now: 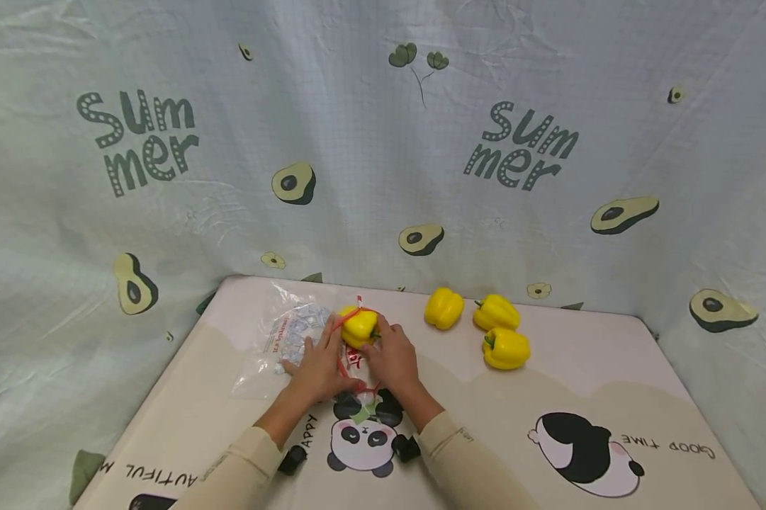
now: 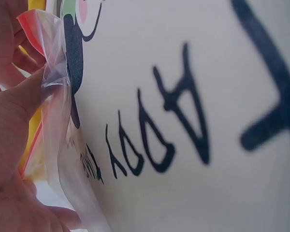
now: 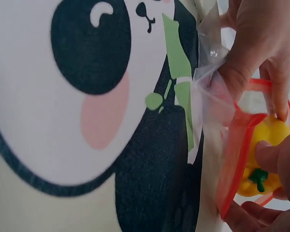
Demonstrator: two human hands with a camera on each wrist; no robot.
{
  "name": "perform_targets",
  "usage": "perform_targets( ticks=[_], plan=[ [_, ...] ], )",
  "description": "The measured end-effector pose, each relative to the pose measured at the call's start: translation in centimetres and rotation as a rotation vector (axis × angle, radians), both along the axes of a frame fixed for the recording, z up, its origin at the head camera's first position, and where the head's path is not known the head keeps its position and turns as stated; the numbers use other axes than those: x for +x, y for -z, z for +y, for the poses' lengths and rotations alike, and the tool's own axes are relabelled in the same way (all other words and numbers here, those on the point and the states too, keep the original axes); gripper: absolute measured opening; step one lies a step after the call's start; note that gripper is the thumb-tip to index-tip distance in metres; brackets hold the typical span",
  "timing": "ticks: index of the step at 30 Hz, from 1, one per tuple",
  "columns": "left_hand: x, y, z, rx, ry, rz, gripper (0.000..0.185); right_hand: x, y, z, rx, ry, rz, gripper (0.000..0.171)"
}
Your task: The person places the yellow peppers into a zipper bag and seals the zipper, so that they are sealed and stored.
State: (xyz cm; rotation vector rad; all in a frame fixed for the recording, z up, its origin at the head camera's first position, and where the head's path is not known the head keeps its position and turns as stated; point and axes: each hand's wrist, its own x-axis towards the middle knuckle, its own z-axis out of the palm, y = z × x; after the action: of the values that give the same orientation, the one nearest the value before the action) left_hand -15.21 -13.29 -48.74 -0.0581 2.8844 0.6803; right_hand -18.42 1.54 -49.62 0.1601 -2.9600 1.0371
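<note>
The mat, printed with pandas, carries everything; a cloth with avocados hangs behind it. Flat on the mat's left half lies a clear bag with a red-edged mouth, its length running away from the person toward the back left and its mouth turned toward the person and both hands. The left hand pinches the mouth's near rim between thumb and fingers, lifting it off the mat. The right hand has its fingers curled round a yellow pepper, which sits right at the red rim, partly inside it, green stem pointing back toward the right palm. So the pepper lies just beyond both hands, the right one being on it. Three more peppers rest well apart to the right.
</note>
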Motion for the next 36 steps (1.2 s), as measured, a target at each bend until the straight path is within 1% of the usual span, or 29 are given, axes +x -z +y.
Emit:
perform_targets(
  ticks=[3, 6, 11, 13, 15, 20, 27, 33, 36],
  plan=[
    [0.0, -0.1, 0.0, 0.003, -0.001, 0.007, 0.125, 0.0, -0.1, 0.0, -0.035, 0.001, -0.021, 0.069],
    [0.0, -0.1, 0.0, 0.004, 0.005, 0.006, 0.125, 0.0, -0.1, 0.0, -0.060, 0.020, -0.029, 0.068],
    [0.0, 0.0, 0.0, 0.006, 0.006, 0.018, 0.125, -0.2, -0.2, 0.0, -0.040, 0.027, -0.038, 0.068],
    [0.0, 0.0, -0.1, 0.005, 0.003, 0.022, 0.125, -0.4, -0.3, 0.0, -0.049, 0.029, -0.051, 0.068],
    [-0.2, 0.0, -0.1, 0.004, 0.002, 0.025, 0.125, -0.6, -0.2, -0.1, -0.082, 0.041, -0.050, 0.066],
    [-0.4, -0.1, -0.1, -0.002, 0.004, 0.025, 0.123, -0.9, 0.0, -0.1, -0.178, 0.070, -0.008, 0.057],
    [-0.3, -0.1, 0.1, -0.009, 0.017, 0.026, 0.124, -1.0, -0.2, -0.4, -0.119, 0.066, 0.003, 0.054],
    [-0.3, -0.2, 0.2, -0.015, 0.022, 0.021, 0.124, -1.0, -0.5, -0.4, -0.155, 0.080, 0.005, 0.054],
    [-0.3, -0.2, 0.1, -0.008, 0.033, 0.024, 0.124, -0.9, -0.5, -0.5, -0.140, 0.085, -0.001, 0.053]
  ],
)
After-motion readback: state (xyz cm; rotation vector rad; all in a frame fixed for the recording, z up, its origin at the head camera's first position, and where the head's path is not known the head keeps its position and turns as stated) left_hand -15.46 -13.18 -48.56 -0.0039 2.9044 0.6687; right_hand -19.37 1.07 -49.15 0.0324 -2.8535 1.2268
